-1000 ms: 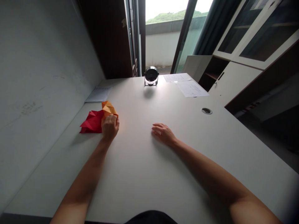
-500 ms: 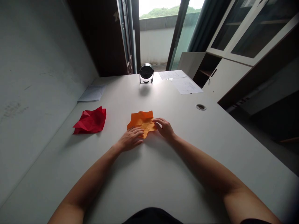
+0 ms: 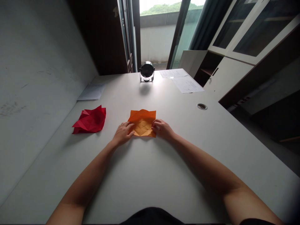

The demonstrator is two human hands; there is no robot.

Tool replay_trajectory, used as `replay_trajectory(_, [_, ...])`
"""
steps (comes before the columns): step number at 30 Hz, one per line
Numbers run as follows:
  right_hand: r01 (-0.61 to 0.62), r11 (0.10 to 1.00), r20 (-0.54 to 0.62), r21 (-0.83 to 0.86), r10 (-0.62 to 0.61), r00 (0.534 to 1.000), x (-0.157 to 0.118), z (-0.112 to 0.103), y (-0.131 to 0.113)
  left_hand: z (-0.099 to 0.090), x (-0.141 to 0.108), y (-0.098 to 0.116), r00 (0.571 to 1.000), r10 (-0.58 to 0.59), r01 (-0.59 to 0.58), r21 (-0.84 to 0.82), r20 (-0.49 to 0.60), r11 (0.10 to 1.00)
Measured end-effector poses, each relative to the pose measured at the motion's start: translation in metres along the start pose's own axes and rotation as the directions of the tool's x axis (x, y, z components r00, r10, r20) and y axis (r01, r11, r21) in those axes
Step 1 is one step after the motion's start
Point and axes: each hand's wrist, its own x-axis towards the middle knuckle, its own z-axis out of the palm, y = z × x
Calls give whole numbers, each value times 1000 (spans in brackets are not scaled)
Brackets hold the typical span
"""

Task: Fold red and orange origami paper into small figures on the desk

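A creased square of orange paper lies on the white desk in front of me, its edges wavy and its middle marked by fold lines. At its left edge, my left hand pinches the paper between thumb and fingers. My right hand has its fingers curled at the right edge, gripping the paper there. Farther left rests a crumpled sheet of red paper, apart from both hands.
A round black device on a metal stand stands at the desk's far edge. Printed sheets lie at the back right, another sheet at the back left by the wall. A cable hole sits on the right.
The orange paper has opened from an irregular folded shape into a flatter square. My left hand has moved left and slightly away from me; my right hand stays at the right edge.
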Motion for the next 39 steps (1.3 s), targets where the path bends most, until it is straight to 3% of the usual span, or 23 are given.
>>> replay_trajectory(5, [18, 998, -1, -63, -18, 1000, -1, 4, 3, -2, 2, 4, 998, -34, 36, 26, -43, 999])
replay_trajectory(9, [71, 986, 50, -150, -64, 997, -2, 7, 5, 7, 4, -6, 999, -22, 24, 43, -29, 999])
replay_trajectory(14, [82, 981, 94, -177, -67, 993, -1, 10, 10, 11, 3, -18, 994, -105, 105, 26, -5, 994])
replay_trajectory(20, [24, 984, 78, -177, -11, 997, -1, 9, 10, 3, 1, -10, 998, -41, 39, -52, -46, 998])
replay_trajectory(30, [-17, 984, -26, -179, 13, 1000, -2, 6, 6, 4, 1, -5, 980, -108, 68, -233, -164, 970])
replay_trajectory(34, [-1, 994, -67, -113, -7, 998, -1, 4, 6, 3, 0, -3, 981, -122, 74, -287, -152, 955])
replay_trajectory(39, [12, 990, -159, 140, 10, 987, -1, 2, -1, -6, -2, 4, 950, -199, 96, -381, -241, 920])
